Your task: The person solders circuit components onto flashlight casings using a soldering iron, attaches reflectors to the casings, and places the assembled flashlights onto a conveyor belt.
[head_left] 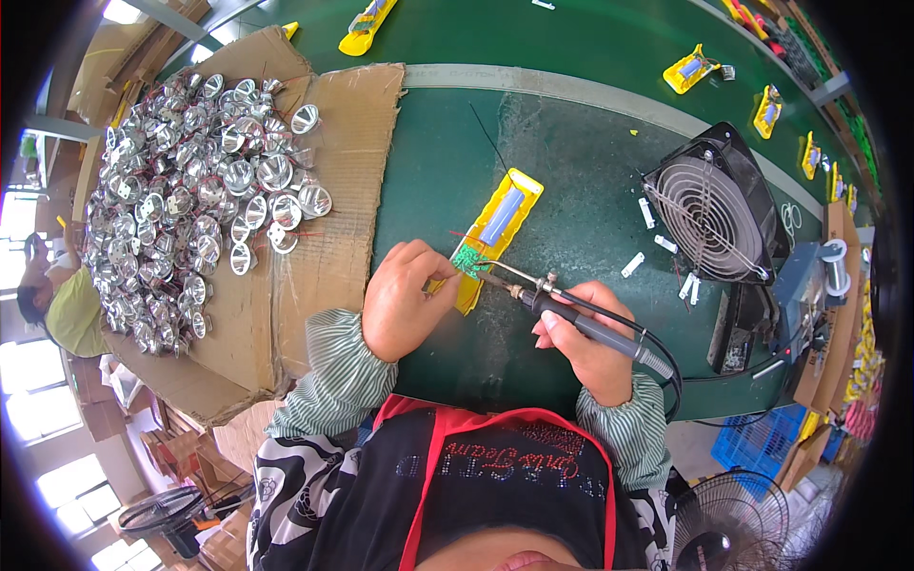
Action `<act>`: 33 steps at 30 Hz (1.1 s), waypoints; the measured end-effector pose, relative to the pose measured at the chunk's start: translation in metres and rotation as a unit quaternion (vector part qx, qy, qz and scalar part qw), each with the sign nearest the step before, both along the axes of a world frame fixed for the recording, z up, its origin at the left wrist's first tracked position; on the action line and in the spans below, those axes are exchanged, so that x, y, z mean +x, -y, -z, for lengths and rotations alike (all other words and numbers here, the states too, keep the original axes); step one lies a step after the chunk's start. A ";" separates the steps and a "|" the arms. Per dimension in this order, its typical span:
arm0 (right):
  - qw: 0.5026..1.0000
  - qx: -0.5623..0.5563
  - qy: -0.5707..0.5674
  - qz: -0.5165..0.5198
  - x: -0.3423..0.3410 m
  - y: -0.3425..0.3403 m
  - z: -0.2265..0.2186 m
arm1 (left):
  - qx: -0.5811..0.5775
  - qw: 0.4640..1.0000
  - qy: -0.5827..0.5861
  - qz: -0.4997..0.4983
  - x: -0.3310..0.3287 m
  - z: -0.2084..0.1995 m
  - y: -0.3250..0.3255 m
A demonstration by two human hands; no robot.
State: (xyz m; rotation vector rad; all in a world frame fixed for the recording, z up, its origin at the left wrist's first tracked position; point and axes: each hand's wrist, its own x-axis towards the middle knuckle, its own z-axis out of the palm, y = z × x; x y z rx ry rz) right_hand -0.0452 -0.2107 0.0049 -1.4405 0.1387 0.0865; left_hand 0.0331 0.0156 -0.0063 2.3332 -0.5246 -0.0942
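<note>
My left hand is closed in a pinch at the edge of a small green circuit board. The board sits over a yellow plastic housing, in which a blue cylindrical battery lies. A red wire shows beside the board, and a thin black wire rises from the housing's far end. My right hand grips a soldering iron with a thin metal tube clamped along it. Its tip reaches the board near my left fingertips; whether it touches cannot be told.
On the left, a cardboard sheet bears a heap of silvery reflector cups with wires. At the right stand a black fan and a solder spool. Small white connectors lie nearby. More yellow housings lie beyond the grey rail.
</note>
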 end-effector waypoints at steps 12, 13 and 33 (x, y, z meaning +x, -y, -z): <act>0.997 0.035 -0.011 0.065 -0.012 0.014 -0.011 | 0.010 1.000 0.000 0.006 0.000 -0.001 0.000; 0.996 0.042 -0.014 0.076 -0.013 0.015 -0.011 | 0.014 1.000 0.003 0.009 -0.001 -0.002 0.000; 0.979 0.025 0.001 0.203 -0.042 0.046 -0.019 | 0.402 0.768 0.243 0.436 0.076 -0.040 0.036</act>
